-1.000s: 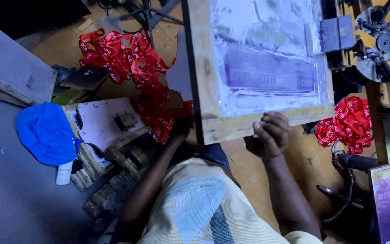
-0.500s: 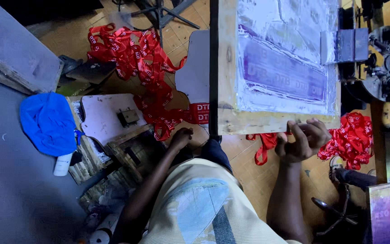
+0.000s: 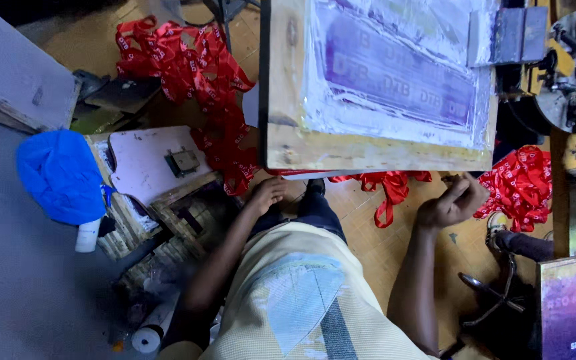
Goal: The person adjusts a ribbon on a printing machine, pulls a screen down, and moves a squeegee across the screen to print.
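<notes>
A wooden printing frame [image 3: 375,150] overhangs both hands (red ribbons [image 3: 388,187] between): left hand [image 3: 269,193] released, right hand [image 3: 451,203] pinching, contents unclear.

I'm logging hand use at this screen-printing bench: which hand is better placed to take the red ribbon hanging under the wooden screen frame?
Probably the right hand: it hovers, fingers curled, just beside the red ribbon below the wooden screen frame. The left hand rests farther away, near the frame's other corner.
</notes>
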